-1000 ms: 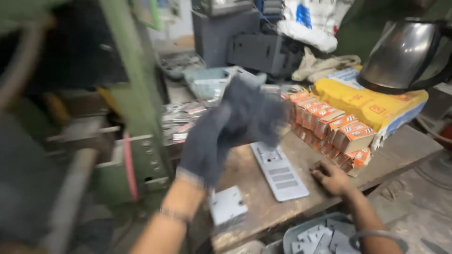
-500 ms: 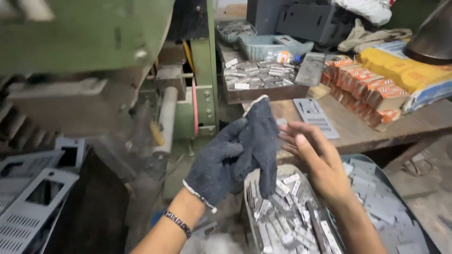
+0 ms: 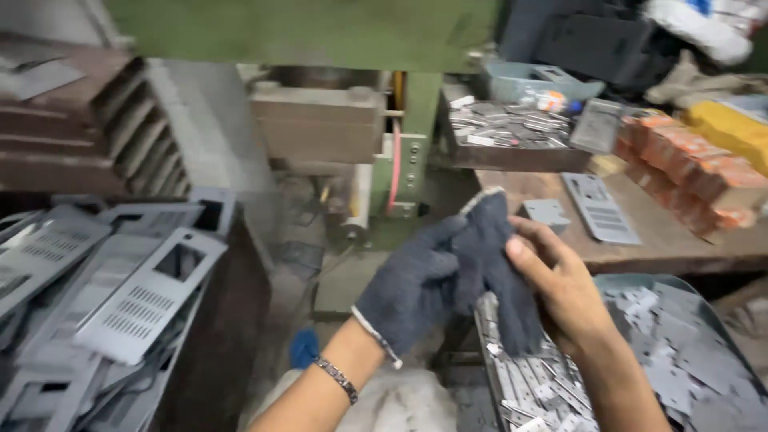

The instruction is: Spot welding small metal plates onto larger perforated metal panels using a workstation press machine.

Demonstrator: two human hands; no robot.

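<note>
Head view, going from the left edge: a stack of flat grey perforated metal panels (image 3: 120,304) with rectangular cut-outs fills the lower left of the frame, leaning against one another. Above and behind them, a green-framed press machine (image 3: 320,32) spans the top, with a brown block and a pale roller at its centre.

Low in the middle, the left hand (image 3: 412,292) wears a dark grey knitted work glove with a pale cuff, and a metal link bracelet (image 3: 336,378) sits on the wrist below it. Its fingers curl loosely to the right, touching a second dark grey knitted glove (image 3: 496,272). That loose glove hangs limp at the centre of the frame, between both hands, its cuff pointing up. The bare right hand (image 3: 564,292), just right of centre, pinches the loose glove with thumb and fingers closed on the cloth.

Beneath the hands, in the lower right, a bin of small grey stamped metal plates (image 3: 640,352) lies heaped. Above it, a worn wooden workbench (image 3: 680,248) carries a grey slotted metal plate (image 3: 600,208), a brown tray of small metal pieces (image 3: 512,132) and, at the right edge, a row of orange cardboard boxes (image 3: 688,172).
</note>
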